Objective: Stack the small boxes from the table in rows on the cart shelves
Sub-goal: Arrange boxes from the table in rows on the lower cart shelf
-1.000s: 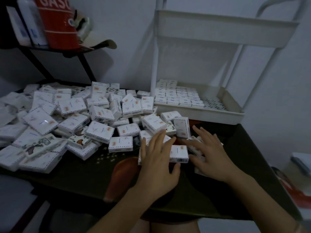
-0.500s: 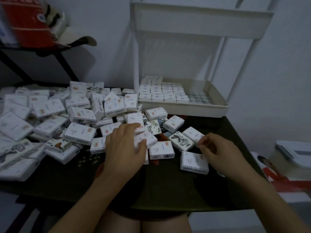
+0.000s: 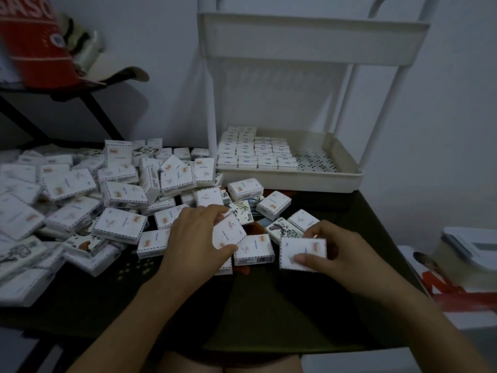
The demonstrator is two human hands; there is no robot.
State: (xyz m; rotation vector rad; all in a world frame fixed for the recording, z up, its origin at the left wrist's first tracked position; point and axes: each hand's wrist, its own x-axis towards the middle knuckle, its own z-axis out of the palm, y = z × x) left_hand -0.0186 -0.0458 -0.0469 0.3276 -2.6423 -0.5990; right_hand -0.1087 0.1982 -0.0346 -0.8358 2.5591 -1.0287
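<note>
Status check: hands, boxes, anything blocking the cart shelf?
Left hand grips a tilted box; right hand holds a second box. Lower cart shelf part filled, right side bare. Only loose boxes lie between.

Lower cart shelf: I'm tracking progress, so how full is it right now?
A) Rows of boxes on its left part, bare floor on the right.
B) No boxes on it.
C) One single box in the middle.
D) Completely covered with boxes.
A: the small boxes sit in rows over the left part of the lower cart shelf, and its dotted floor on the right is bare.
</note>
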